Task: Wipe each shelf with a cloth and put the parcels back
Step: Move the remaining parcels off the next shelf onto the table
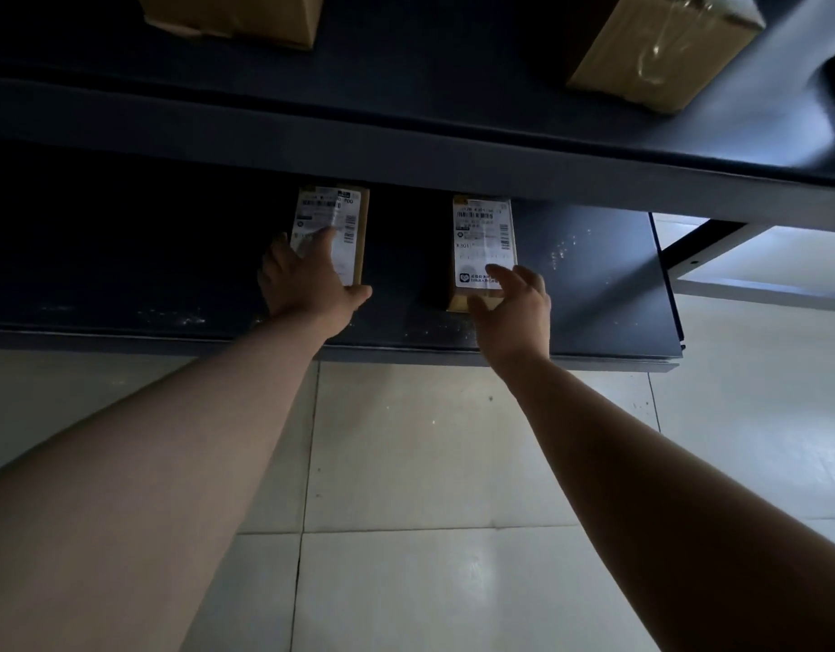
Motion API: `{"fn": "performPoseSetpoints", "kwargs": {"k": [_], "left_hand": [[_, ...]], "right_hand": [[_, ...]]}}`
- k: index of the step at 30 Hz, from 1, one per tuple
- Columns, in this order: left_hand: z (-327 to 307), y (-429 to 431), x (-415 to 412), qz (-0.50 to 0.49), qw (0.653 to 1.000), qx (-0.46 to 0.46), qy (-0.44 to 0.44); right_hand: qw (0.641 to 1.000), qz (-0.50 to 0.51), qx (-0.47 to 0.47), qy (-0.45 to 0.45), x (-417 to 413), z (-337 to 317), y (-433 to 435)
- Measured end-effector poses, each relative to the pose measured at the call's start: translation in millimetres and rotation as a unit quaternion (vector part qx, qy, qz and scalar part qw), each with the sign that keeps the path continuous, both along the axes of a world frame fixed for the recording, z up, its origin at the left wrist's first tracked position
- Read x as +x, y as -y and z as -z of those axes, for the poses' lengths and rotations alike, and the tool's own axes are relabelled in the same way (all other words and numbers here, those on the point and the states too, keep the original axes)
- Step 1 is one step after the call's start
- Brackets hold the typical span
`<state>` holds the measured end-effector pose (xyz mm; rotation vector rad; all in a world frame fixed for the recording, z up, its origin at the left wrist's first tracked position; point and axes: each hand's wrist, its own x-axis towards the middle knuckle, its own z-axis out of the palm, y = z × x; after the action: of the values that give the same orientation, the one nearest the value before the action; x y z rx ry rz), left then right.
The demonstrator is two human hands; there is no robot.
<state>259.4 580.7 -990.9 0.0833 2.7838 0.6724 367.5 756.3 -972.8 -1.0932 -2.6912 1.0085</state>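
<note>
Left hand (pixel 307 282) lies flat, fingers straight, on the left parcel (pixel 349 223). Right hand (pixel 514 308), fingers spread, touches the right parcel (pixel 483 237) at its near end. Both parcels lie apart on the lower shelf (pixel 594 284).

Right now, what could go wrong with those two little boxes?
White specks dot the lower shelf, so the left parcel and right parcel may be sitting on dirt. The right hand only touches the right parcel's near end, close to the shelf's front edge; a slip could drop it onto the tiled floor.
</note>
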Motion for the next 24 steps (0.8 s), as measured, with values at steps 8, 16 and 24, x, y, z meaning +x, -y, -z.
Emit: {"fn": "performPoseSetpoints", "kwargs": {"k": [8, 16, 24], "left_hand": [[17, -15, -15, 0.01, 1.0, -0.015, 0.002], [8, -5, -3, 0.005, 1.0, -0.018, -0.003], [-46, 30, 66, 0.002, 0.998, -0.028, 0.054]], "right_hand": [[0.997, -0.023, 0.074, 0.024, -32, 23, -6], [0.989, -0.03, 0.103, 0.106, -44, 27, 0], [0.988, -0.057, 0.102, 0.105, 21, -24, 36]]}}
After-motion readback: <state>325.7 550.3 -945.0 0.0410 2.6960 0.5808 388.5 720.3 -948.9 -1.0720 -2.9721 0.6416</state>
